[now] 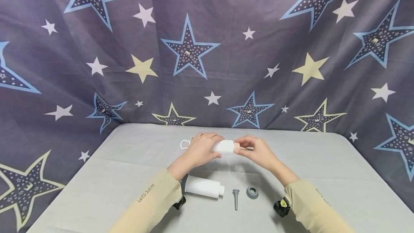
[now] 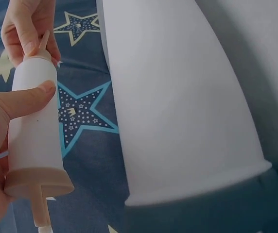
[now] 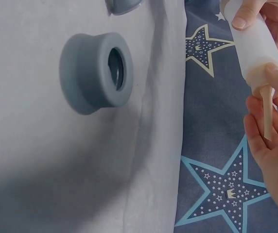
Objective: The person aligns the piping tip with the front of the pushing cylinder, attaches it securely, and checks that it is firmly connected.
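Note:
Above the far part of the table, both hands hold a white syringe-like tube (image 1: pixel 227 146). My left hand (image 1: pixel 202 148) grips its body, the thumb lying along the side in the left wrist view. A beige end cap (image 2: pixel 39 180) with a stem sits at that end, and a white pull ring (image 1: pixel 181 145) sticks out to the left in the head view. At the other end, my right hand (image 1: pixel 257 151) pinches the beige collar (image 3: pixel 259 75) between thumb and fingers. From this collar a thin beige nozzle (image 3: pixel 268 114) points out past the right fingers.
A second white tube (image 1: pixel 203 187) with a grey end (image 1: pixel 184 183) lies nearer on the table, by the left wrist. To its right are a grey nozzle (image 1: pixel 236 200) and a grey collar (image 1: pixel 248 194). A star-patterned curtain (image 1: pixel 226 64) hangs behind the table.

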Motion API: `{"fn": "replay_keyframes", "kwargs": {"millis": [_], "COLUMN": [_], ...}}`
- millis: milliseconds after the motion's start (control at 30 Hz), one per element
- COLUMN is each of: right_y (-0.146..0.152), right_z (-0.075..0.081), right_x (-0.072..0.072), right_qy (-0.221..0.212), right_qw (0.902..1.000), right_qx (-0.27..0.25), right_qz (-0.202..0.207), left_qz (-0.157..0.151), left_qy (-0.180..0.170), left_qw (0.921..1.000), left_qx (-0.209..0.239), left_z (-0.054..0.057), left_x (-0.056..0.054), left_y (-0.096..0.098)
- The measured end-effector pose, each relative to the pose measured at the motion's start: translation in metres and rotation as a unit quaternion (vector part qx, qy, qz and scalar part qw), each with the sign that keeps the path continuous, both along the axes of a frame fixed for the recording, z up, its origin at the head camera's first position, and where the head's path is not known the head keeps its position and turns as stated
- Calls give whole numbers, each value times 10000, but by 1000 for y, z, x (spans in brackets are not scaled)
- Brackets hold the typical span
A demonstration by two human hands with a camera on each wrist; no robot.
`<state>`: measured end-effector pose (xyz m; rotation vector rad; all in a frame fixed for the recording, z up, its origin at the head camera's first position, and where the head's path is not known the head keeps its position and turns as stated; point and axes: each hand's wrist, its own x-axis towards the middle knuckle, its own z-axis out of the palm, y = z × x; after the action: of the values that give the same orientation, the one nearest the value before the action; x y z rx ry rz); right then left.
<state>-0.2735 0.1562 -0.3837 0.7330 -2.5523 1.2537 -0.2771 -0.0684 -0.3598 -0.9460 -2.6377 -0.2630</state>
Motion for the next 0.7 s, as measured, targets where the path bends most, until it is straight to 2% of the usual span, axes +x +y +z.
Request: {"fn": "replay_keyframes", "kwargs": {"millis": [267, 700], "right_y": [0, 0], "right_z": [-1, -1], "right_x": [0, 1], "right_qy": [100, 197], "right_qw": [9999, 9997], "right_qx": [73, 109], "right_qz": [87, 64], "left_qz": [25, -80], "left_qy": [134, 594], "left_qw": [9998, 9978], "left_qx": [-125, -296], "left_z": [0, -3], "left_x": [1, 1], "left_y": [0, 0]}}
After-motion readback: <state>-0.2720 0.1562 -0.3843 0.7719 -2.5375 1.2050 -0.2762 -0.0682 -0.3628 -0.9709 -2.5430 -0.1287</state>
